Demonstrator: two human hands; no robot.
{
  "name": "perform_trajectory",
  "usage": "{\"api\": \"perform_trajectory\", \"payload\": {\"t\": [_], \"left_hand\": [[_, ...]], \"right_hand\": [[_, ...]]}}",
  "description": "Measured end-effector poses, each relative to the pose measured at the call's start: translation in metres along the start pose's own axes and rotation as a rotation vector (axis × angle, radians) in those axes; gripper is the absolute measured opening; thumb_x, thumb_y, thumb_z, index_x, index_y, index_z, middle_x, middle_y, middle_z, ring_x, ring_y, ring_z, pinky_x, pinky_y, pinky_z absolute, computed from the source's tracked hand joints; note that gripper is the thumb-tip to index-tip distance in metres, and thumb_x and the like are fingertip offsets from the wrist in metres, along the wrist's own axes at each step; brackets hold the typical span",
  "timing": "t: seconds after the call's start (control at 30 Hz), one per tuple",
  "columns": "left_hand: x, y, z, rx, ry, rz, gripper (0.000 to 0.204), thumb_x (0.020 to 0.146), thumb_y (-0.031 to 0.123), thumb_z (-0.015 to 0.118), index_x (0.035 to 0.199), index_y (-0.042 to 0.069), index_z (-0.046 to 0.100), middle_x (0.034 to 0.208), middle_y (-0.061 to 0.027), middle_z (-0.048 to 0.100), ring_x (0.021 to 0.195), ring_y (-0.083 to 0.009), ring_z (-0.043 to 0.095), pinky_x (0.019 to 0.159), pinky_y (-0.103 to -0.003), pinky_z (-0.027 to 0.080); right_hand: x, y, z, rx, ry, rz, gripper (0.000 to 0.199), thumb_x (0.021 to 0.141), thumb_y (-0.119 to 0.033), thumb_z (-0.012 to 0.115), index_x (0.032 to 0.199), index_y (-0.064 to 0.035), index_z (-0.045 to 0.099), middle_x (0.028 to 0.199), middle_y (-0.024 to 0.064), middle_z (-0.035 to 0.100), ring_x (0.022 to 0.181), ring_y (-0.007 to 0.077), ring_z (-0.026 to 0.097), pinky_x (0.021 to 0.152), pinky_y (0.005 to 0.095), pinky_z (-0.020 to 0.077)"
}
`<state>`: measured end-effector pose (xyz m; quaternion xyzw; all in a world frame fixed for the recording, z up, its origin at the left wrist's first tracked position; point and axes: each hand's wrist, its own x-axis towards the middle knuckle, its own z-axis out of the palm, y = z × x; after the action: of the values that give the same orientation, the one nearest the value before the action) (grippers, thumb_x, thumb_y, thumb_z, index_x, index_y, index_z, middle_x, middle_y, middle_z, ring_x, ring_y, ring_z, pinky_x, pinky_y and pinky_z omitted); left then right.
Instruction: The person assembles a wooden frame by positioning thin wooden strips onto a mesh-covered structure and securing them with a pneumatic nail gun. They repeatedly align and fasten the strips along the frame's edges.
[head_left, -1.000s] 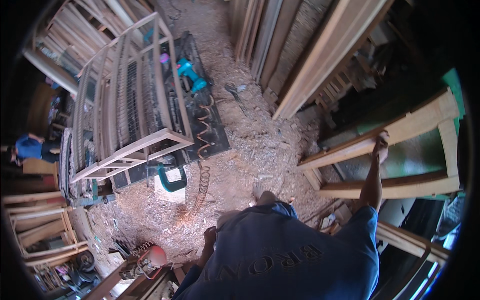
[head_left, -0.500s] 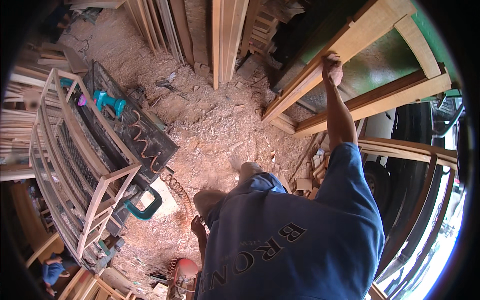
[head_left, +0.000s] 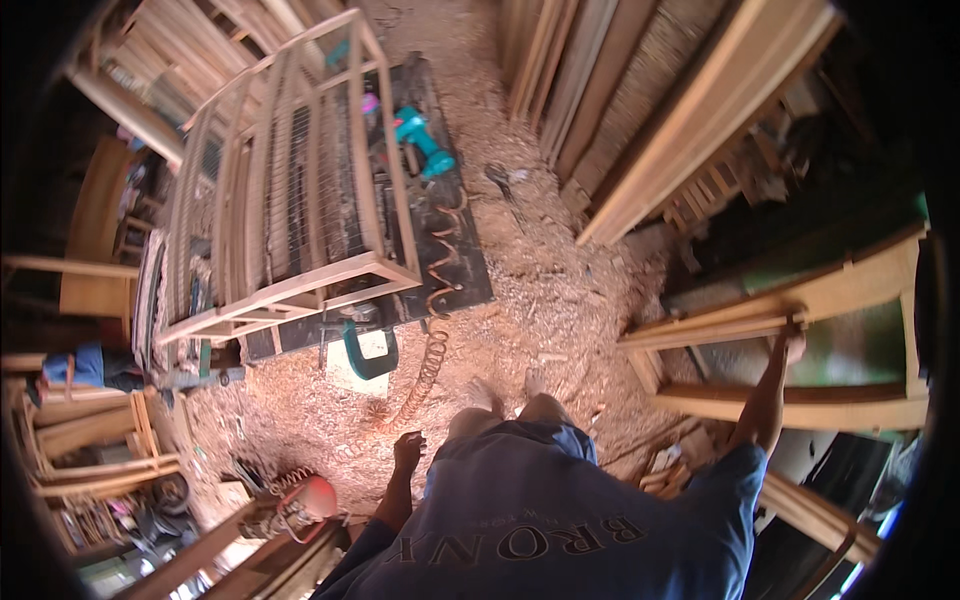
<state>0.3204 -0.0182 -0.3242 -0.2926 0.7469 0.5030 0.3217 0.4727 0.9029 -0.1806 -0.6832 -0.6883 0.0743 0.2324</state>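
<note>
My right hand [head_left: 793, 342], arm stretched out to the right, is closed around the upper rail of a wooden frame [head_left: 850, 412]. The frame is long, pale brown, and leans at the right. My left hand [head_left: 407, 452] hangs low beside my body above the sawdust, its fingers curled. Whether it holds anything small is hidden. Nearest to it runs an orange coiled hose [head_left: 432, 355]. Farther left, a slatted wooden rack with wire mesh [head_left: 345, 268] lies on a dark workbench [head_left: 470, 255]. A teal cordless power tool [head_left: 424, 145] rests beside the rack.
A teal C-shaped clamp [head_left: 386, 358] sits at the bench's near edge. A red rounded tank [head_left: 317, 497] stands at the lower left. Tall boards [head_left: 700, 125] lean at the far right. Wood offcuts [head_left: 665, 462] lie near my right side. Shavings cover the floor [head_left: 540, 300].
My view has turned left, bringing the bench and rack nearer the middle. My left hand shows more fully, out from my body. My right hand still grips the frame.
</note>
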Motion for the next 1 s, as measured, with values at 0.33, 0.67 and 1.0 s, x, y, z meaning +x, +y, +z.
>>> {"api": "perform_trajectory", "payload": {"t": [0.33, 0.67, 1.0], "left_hand": [[0.024, -0.018, 0.028, 0.527, -0.034, 0.514, 0.029, 0.088, 0.021, 0.069, 0.11, 0.002, 0.075, 0.109, -0.0157, 0.075, 0.098, -0.0294, 0.073, 0.086, -0.037, 0.058], [0.047, 0.078, 0.111, 0.874, -0.301, 1.03, 0.02, 0.086, 0.019, 0.07, 0.1, 0.005, 0.071, 0.102, -0.0176, 0.072, 0.099, -0.0345, 0.07, 0.083, -0.045, 0.055], [0.036, 0.024, 0.069, 0.728, -0.426, 1.246, 0.038, 0.099, 0.036, 0.058, 0.123, 0.01, 0.071, 0.115, -0.0117, 0.073, 0.115, -0.0223, 0.067, 0.112, -0.043, 0.041]], "right_hand": [[-0.14, -0.051, -0.072, 1.188, 0.246, -0.22, 0.031, 0.107, -0.033, 0.056, 0.095, -0.005, 0.054, 0.077, 0.0067, 0.058, 0.064, 0.0139, 0.051, 0.058, 0.0321, 0.0468], [-0.387, -0.211, -0.149, 1.531, -0.736, -0.532, 0.026, 0.105, -0.029, 0.06, 0.089, -0.0104, 0.052, 0.071, -0.0038, 0.045, 0.06, 0.0077, 0.04, 0.052, 0.0258, 0.0341], [-0.466, -0.329, -0.17, 2.097, -1.674, -0.332, 0.044, 0.107, -0.046, 0.05, 0.083, -0.0115, 0.04, 0.06, -0.0024, 0.027, 0.048, 0.0111, 0.021, 0.044, 0.0298, 0.0222]]}}
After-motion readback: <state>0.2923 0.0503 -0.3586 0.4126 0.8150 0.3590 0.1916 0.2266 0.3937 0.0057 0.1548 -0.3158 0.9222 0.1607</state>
